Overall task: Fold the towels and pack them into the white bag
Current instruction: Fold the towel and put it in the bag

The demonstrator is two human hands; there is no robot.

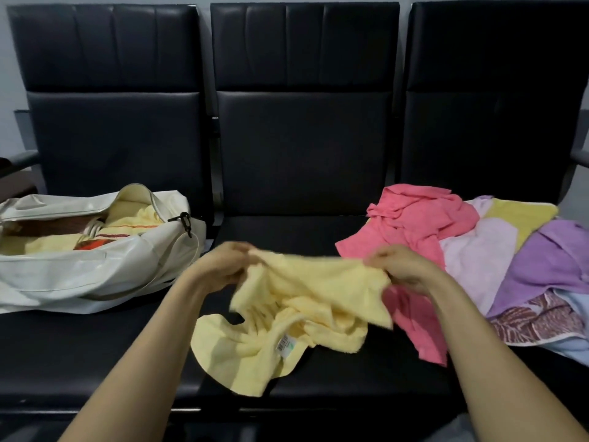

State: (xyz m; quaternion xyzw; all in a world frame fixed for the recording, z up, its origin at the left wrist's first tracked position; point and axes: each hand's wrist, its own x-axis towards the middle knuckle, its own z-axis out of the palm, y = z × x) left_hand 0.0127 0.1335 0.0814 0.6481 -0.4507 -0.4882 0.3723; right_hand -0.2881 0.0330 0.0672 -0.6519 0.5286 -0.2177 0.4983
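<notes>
Yellow towel (306,301) bunched at frame centre, top edge stretched between my left hand (223,266) and right hand (401,269), both pinching it. Need true corners, shake flat before folding. White bag (95,250) open at left, partly filled. Towel pile (478,250) at right.

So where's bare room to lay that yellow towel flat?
The middle seat, between the white bag and the pink towel, is bare behind the yellow towel. So is the left seat's front. The right seat is heaped with towels.
</notes>
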